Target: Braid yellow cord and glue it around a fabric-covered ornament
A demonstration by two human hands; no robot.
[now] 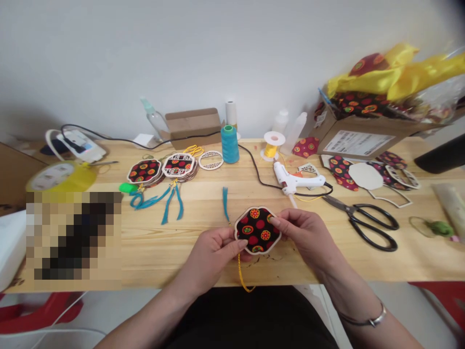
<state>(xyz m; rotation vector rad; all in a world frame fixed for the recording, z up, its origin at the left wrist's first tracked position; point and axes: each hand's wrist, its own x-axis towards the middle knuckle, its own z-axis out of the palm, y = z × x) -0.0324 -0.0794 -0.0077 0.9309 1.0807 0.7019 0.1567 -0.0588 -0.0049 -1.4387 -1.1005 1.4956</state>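
Note:
Between my two hands is a scallop-edged pendant (pixel 258 230) with a pale wooden rim and black fabric patterned in red and orange flowers. My left hand (pixel 221 247) grips its left edge, thumb on the front and fingers partly hidden behind. On the upper right edge, my right hand (pixel 300 232) pinches it between thumb and fingers. A yellow braided cord (pixel 240 276) hangs from it toward the table's front edge. On the other side a teal tassel (pixel 225 203) lies on the wood, joined near a small bead.
A white glue gun (pixel 296 179) and black-handled scissors (pixel 363 215) lie to the right. Stacked pendants (pixel 179 166) with teal tassels are at left. Behind stand a teal thread cone (pixel 230 145), a yellow cord spool (pixel 271 145) and a cardboard box (pixel 358 133) of fabric.

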